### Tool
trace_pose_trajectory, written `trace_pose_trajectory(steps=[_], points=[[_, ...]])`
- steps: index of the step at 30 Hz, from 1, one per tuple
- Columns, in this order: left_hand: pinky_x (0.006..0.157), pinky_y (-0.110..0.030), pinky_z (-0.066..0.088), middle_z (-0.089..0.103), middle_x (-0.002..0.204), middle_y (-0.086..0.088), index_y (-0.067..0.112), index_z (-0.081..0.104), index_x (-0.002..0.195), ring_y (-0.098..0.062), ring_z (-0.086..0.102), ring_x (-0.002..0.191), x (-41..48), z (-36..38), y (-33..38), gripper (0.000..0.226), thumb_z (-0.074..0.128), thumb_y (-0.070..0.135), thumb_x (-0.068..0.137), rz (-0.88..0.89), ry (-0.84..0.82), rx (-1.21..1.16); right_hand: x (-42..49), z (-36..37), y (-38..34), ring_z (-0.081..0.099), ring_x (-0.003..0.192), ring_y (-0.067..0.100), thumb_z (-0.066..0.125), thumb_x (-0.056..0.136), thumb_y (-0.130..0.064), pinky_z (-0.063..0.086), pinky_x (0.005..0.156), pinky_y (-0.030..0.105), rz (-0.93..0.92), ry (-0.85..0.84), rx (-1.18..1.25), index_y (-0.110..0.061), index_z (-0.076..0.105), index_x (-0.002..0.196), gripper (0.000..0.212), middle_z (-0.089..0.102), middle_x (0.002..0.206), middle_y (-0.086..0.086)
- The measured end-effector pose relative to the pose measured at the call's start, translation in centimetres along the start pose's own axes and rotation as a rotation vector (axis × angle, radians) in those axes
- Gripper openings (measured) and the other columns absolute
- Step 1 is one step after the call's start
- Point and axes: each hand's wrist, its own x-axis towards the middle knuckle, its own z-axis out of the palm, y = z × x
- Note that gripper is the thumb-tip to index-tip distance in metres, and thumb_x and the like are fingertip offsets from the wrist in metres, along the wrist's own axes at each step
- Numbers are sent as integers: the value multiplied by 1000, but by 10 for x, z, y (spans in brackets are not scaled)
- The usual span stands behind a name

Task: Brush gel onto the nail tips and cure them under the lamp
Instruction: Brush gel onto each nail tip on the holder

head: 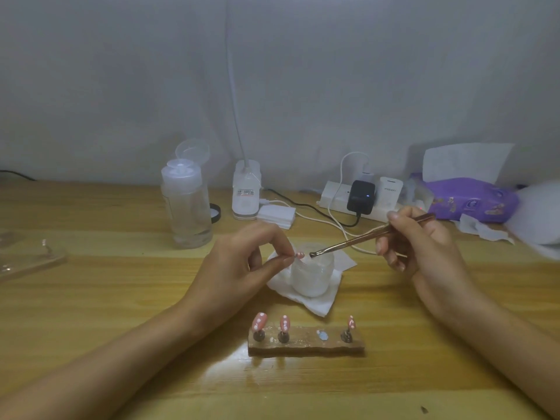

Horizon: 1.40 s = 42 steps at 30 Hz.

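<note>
My left hand (242,262) pinches a small pink nail tip (300,254) between thumb and forefinger, above a clear gel jar (312,277). My right hand (424,247) grips a rose-gold brush (363,237) like a pen. Its tip (312,254) hovers just right of the held nail tip, over the jar's mouth. In front of me a wooden holder (306,344) carries three pink dotted nail tips (260,321) on stands; one spot on it holds only a pale blob. The white lamp base (246,192) stands at the back with its neck rising upward.
The jar sits on a white tissue (315,301). A clear pump bottle (188,207) stands back left. A power strip (360,198) with plugs and cables lies behind, beside a purple tissue pack (472,201). A clear plastic case (27,256) lies at the left edge.
</note>
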Motion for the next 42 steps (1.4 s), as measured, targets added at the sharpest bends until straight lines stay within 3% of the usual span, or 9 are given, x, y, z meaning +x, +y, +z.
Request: trace_pose_trajectory(steps=[6,9,15,23,42], points=[[54,-12,36,65,93,18,28,67,86,-14,47,54,0,-1,0,14,74,17,88,6,0,3,-8,0,11,49,46,10,56,93,-25,36,40,18,54,50,143,-20,47,71,24,63,58,5],[53,-14,38,64,92,18,28,67,85,-15,47,54,0,0,0,13,75,18,87,6,7,7,-10,3,12,49,47,11,60,84,-36,39,43,18,22,-11,137,-26,52,67,20,66,63,5],[53,-16,37,64,92,20,29,68,84,-16,46,53,0,0,0,12,75,20,85,10,34,24,-9,5,12,52,48,11,62,84,-40,43,46,17,35,-105,114,-28,60,70,18,72,71,9],[53,-20,40,66,96,16,31,68,87,-16,47,56,-1,-1,-2,10,74,23,86,6,18,20,-10,5,10,51,46,10,63,81,-45,41,44,17,9,-101,93,-33,63,65,19,72,72,8],[53,-20,38,66,99,16,33,67,85,-16,48,53,-3,0,-4,5,72,31,86,-15,33,4,-8,4,15,51,44,11,61,85,-39,37,40,17,-11,-78,63,-28,58,69,19,72,71,10]])
